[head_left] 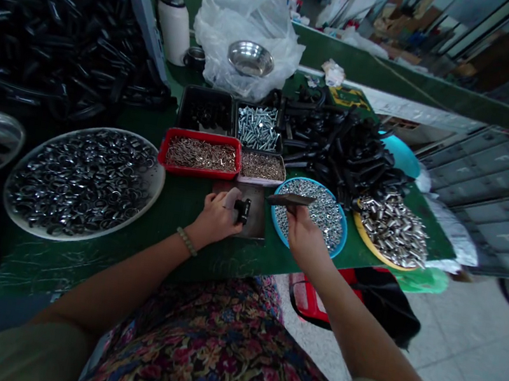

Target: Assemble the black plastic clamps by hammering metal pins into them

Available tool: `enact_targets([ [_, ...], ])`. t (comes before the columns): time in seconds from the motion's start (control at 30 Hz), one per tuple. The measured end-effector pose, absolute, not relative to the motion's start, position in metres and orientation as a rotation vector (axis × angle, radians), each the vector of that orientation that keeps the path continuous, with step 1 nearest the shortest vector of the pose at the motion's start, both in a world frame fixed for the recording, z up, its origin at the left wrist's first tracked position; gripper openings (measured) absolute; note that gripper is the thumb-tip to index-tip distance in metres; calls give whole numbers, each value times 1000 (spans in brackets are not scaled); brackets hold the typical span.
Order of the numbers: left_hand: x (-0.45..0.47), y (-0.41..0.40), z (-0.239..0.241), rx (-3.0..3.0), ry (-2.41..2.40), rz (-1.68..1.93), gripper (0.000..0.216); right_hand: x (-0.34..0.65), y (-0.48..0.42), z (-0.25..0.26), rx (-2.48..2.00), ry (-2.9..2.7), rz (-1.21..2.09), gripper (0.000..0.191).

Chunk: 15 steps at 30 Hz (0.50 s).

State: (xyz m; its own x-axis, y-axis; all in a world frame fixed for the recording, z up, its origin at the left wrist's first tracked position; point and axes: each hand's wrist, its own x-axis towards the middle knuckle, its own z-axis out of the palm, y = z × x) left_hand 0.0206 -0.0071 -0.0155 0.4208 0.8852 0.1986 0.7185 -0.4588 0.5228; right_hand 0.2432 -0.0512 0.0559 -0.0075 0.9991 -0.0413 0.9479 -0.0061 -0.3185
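My left hand (pixel 215 218), with a beaded bracelet at the wrist, is closed around a small black part (pixel 244 211) over a flat metal plate (pixel 257 220) on the green table. Whether the part touches the plate I cannot tell. My right hand (pixel 305 236) grips a flat dark metal bar (pixel 289 200), held level above a blue bowl (pixel 343 233) of small silvery nuts. Behind my left hand stand a red tray (pixel 163 153) of copper-coloured pins and a pale tray (pixel 263 181) of tiny brownish pieces.
A large white basin (pixel 156 191) of shiny black rings lies left. Farther back are a tray of silvery screws (pixel 258 128) and a heap of black curved parts (pixel 335 139). A yellow bowl (pixel 363 233) of metal sleeves sits right. A white flask (pixel 173 29) stands behind.
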Motion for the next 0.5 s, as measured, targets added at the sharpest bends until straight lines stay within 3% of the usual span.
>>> enact_targets([
  [0.1, 20, -7, -16, 2317, 1385, 645, 55, 210, -44, 68, -1807, -2152, 504, 30],
  [0.33, 18, -9, -15, 2400, 1352, 600, 60, 212, -31, 57, -1908, -2242, 570, 27],
  [0.5, 23, -2, -12, 2492, 1155, 611, 48, 261, -41, 31, -2354, -1925, 127, 34],
])
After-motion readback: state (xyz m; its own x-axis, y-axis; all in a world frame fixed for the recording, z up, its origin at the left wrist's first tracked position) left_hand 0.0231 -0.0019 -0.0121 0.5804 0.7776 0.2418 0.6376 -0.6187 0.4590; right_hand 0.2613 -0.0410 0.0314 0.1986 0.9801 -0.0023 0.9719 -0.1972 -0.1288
